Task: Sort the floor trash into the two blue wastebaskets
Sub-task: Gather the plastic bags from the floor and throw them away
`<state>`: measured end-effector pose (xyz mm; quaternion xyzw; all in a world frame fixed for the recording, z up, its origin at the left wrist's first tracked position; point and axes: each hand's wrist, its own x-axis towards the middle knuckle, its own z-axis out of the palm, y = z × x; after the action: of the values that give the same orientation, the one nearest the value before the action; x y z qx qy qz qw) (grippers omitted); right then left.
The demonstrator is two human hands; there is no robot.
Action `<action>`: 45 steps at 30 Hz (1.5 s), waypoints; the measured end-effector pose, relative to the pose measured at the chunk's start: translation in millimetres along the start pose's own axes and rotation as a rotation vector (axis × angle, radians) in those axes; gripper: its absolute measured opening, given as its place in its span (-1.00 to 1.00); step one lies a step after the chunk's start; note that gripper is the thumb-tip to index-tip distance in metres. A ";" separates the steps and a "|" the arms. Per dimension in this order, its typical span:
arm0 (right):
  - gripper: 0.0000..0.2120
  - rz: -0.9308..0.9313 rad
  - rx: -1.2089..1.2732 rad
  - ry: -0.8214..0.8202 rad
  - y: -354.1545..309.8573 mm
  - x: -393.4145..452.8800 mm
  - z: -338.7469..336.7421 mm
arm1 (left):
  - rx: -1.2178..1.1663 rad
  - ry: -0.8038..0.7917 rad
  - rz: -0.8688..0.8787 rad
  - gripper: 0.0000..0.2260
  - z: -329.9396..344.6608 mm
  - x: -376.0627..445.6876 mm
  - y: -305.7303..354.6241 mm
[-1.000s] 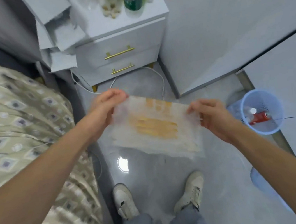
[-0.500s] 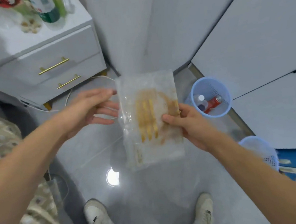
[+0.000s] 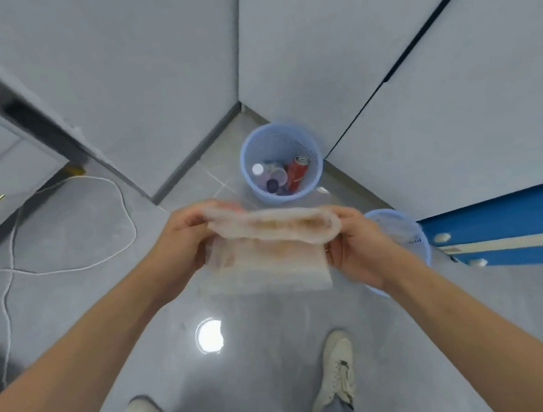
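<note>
Between both hands, folded orange-stained wrapper (image 3: pixel 265 248)

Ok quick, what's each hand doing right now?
Left hand: closed, gripping the left end of the clear plastic wrapper.
Right hand: closed, gripping the wrapper's right end.

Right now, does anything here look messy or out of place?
A white cable straggles loose across the floor at left. The plastic wrapper that both hands fold is stained orange-brown. The far wastebasket stands upright.
</note>
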<state>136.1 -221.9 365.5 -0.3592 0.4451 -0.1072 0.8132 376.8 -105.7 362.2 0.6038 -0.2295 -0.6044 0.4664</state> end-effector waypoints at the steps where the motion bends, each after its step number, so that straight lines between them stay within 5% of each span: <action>1: -0.60 -0.005 0.040 -0.004 -1.5 -4.6 -14.8 | -0.014 -0.016 -0.003 -0.71 12.6 7.1 2.8; 5: -0.62 0.002 0.097 -0.001 0.5 -22.2 -73.6 | -0.139 -0.190 -0.146 -0.55 56.3 34.6 1.3; 8: -0.79 -0.037 -0.176 0.134 25.6 -27.0 -122.6 | 0.264 -0.302 -0.113 -0.83 93.3 62.3 -27.2; 13: -0.69 -0.174 -0.520 0.503 99.3 -18.3 -222.5 | 0.696 -0.187 0.141 -0.76 196.3 115.2 -126.7; 18: -0.75 -0.110 -0.755 0.784 165.3 12.6 -326.1 | 0.768 -0.183 0.153 -0.65 298.5 187.0 -235.7; 23: -0.81 -0.161 -1.086 0.732 200.3 64.5 -395.6 | 1.044 -0.168 0.152 -0.53 338.1 258.3 -310.9; 28: -0.55 -0.098 -1.527 0.635 231.8 109.9 -415.4 | 1.461 -0.167 0.105 -0.42 354.2 278.9 -333.4; 33: -0.63 -0.028 -1.668 0.505 241.2 116.0 -406.3 | 1.830 -0.177 0.139 -0.58 357.3 275.4 -345.0; 38: -0.54 0.120 -1.579 0.397 248.7 132.9 -412.3 | 1.758 -0.360 -0.024 -0.46 361.7 286.7 -357.4; 45: -0.57 0.181 -1.630 0.458 275.4 161.7 -416.8 | 1.705 -0.320 -0.060 -0.41 367.3 307.3 -390.0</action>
<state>-143.9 -307.6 -70.4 -0.7650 0.5638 0.2420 0.1957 -31.3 -289.9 -63.3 0.6609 -0.6508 -0.3161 -0.1991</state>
